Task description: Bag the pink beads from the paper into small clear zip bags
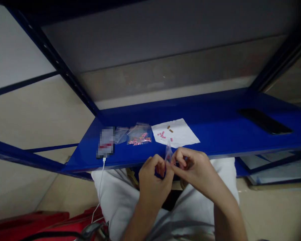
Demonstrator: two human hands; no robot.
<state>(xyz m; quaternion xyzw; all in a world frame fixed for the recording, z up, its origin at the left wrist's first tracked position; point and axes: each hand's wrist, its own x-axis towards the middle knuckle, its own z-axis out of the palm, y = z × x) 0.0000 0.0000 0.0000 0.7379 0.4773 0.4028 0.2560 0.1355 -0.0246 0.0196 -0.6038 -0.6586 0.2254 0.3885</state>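
Between the two hands, a small clear zip bag (168, 152) stands upright, its lower part pinched where the left hand (155, 177) and the right hand (193, 167) meet. Both hands are curled inward rather than spread, with their fingers pressed together on the plastic. Exactly which fingers hold it cannot be told.

Below the grip lies a white cushion (223, 174), and down to its left sits a red bag (65, 221). Just ahead of the grip, the tip of the clear bag overlaps the near edge of a white paper sheet (183, 134) on a blue steel shelf (215, 113). Pink tablets (162, 135) and two brown capsules (169, 129) lie on the sheet.

Left of the sheet sits a zip bag of pink tablets (139, 135), next to a second clear bag (121, 135). Beyond that is a pixelated object (105, 142) with a white cable (100, 180) running down over the shelf edge. Well right of the grip, a black smartphone (264, 120) lies on the shelf.
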